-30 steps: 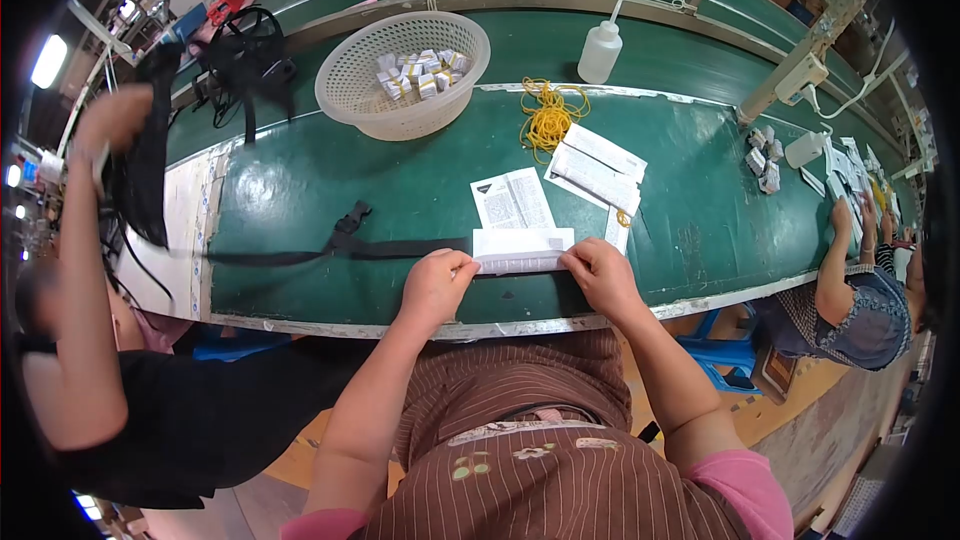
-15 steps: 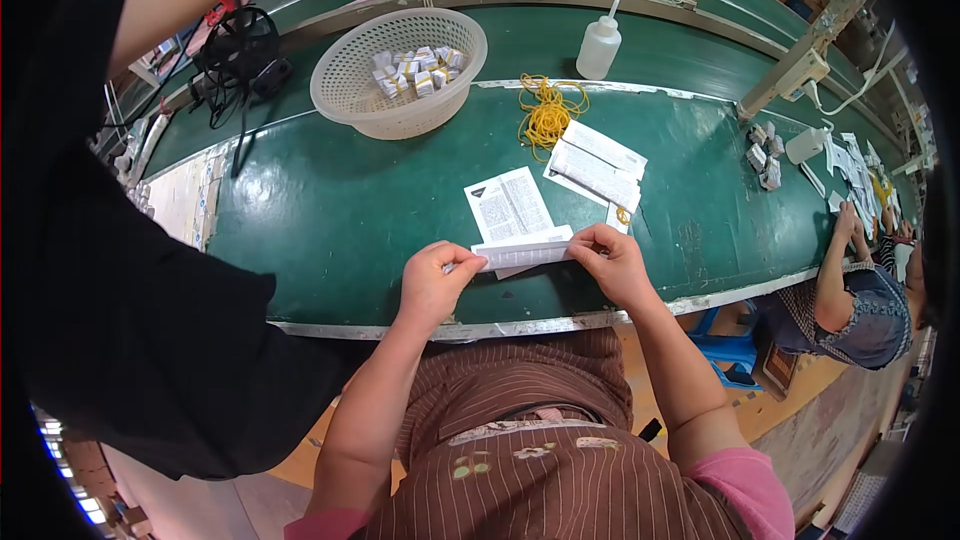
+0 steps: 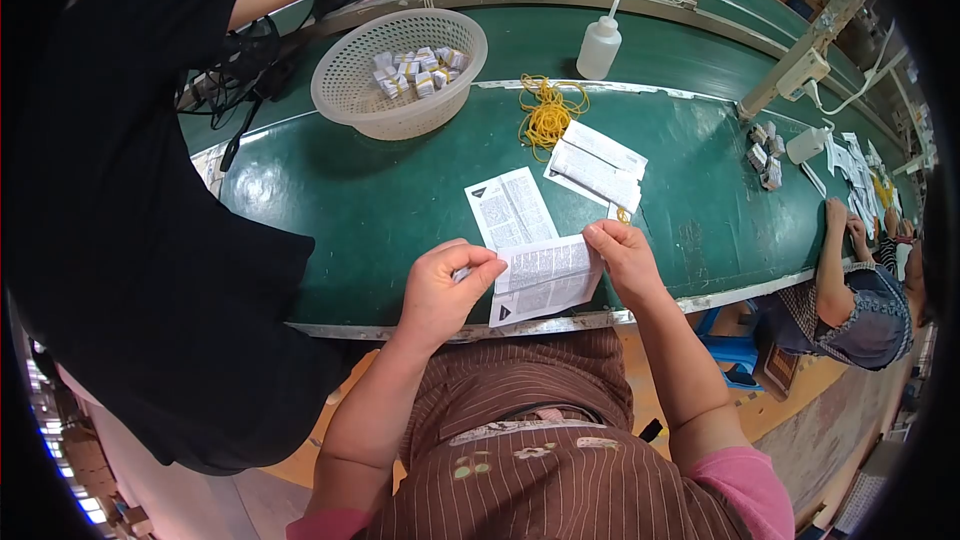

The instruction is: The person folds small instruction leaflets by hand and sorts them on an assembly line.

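Between my two hands hangs a printed paper leaflet (image 3: pixel 548 278), with creases across it and a dark triangle at its lower left corner. My left hand (image 3: pixel 445 285) pinches the leaflet's left edge, and a small whitish bit shows among its curled fingers. The right edge is pinched by the thumb and fingers of my right hand (image 3: pixel 622 258). Just beyond lies another printed leaflet (image 3: pixel 510 205), flat on the green table. To its right is a stack of folded leaflets (image 3: pixel 595 165). A tangle of yellow rubber bands (image 3: pixel 547 120) touches the stack's far side.
A white plastic basket (image 3: pixel 345 90) holds several banded paper bundles (image 3: pixel 420 70). A squeeze bottle (image 3: pixel 599 48) stands at the back. On the left, a person in black (image 3: pixel 130 200) reaches across. Farther right, another person (image 3: pixel 840 310) works beside small bundles (image 3: pixel 766 155).
The leaflet in my hands has gone from a narrow folded strip to a wider sheet hanging toward me. The person on the left has leaned in and stretched an arm to the right.
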### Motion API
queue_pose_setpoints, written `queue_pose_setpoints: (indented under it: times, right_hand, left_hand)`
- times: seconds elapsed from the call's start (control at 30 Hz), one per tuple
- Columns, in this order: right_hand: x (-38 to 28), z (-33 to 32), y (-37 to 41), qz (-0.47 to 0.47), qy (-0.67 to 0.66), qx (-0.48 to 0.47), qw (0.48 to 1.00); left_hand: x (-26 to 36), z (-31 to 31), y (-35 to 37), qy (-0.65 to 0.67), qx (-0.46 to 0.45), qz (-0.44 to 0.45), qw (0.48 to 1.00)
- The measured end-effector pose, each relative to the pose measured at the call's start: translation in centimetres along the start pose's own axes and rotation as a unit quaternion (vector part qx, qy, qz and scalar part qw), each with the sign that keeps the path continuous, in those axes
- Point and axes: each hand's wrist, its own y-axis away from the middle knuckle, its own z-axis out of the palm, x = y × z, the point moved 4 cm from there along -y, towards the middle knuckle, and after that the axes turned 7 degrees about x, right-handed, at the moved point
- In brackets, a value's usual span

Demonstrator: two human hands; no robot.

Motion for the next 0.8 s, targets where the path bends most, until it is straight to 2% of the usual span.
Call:
queue_pose_setpoints:
  times: [0.03, 0.13, 0.23, 0.33, 0.43, 0.53, 0.63, 0.73, 0.8]
  right_hand:
    - [0.0, 0.0, -0.1, -0.005, -0.003, -0.004, 1.000]
    - [0.0, 0.0, -0.3, -0.013, -0.011, -0.011, 1.000]
    - [-0.2, 0.1, -0.3, -0.014, -0.019, -0.009, 1.000]
    - [-0.3, 0.1, -0.5, -0.032, -0.019, -0.010, 0.999]
    - [-0.3, 0.1, -0.6, -0.050, -0.003, -0.006, 0.999]
    - [-0.6, 0.2, -0.6, -0.064, 0.025, -0.002, 0.998]
    - [-0.4, 0.0, -1.6, -0.087, 0.055, 0.000, 0.995]
    - [-0.4, 0.3, -2.7, -0.089, 0.055, -0.012, 0.994]
    - [-0.7, 0.7, -3.6, -0.079, 0.050, -0.020, 0.995]
  left_hand:
    - [0.0, 0.1, 0.0, 0.014, -0.004, 0.003, 1.000]
    - [-0.6, 0.3, 0.2, 0.109, -0.034, -0.087, 0.990]
    - [-1.7, 0.2, 0.5, 0.225, -0.071, -0.205, 0.950]
    - [-2.0, 0.5, 0.4, 0.286, -0.078, -0.213, 0.931]
    - [-2.0, 0.4, 0.3, 0.225, -0.075, -0.220, 0.946]
    - [-1.7, 0.8, -0.1, 0.147, -0.045, -0.166, 0.974]
    - [-2.4, 0.8, -1.5, 0.074, 0.036, -0.162, 0.983]
    - [-3.9, 0.9, -3.7, 0.125, 0.144, -0.119, 0.974]
    - [-5.1, 0.9, -5.0, 0.092, 0.183, -0.094, 0.974]
